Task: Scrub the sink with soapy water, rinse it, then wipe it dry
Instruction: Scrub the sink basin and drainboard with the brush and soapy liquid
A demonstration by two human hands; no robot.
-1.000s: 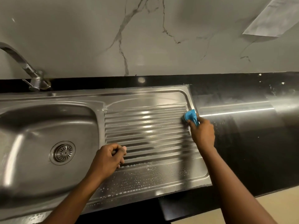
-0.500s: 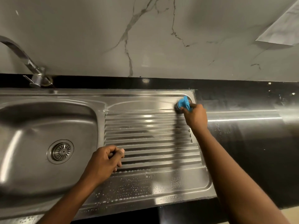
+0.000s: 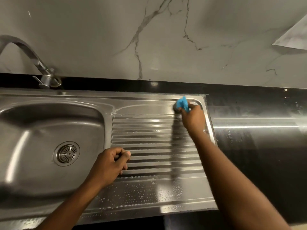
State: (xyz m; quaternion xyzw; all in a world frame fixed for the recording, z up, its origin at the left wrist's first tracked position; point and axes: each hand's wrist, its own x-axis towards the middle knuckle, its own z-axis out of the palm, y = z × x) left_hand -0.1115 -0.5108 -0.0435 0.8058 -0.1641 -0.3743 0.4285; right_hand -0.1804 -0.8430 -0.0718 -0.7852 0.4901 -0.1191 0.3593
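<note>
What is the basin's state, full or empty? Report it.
Empty: the basin shows bare steel right down to the uncovered drain strainer, with no standing water.

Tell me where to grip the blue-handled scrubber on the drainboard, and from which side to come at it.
Grip the scrubber by its blue handle, coming from the near right side. The handle stands up off the drainboard, while the dark pad beneath it lies against the steel and must stay free. The right hand holds it just so.
</note>
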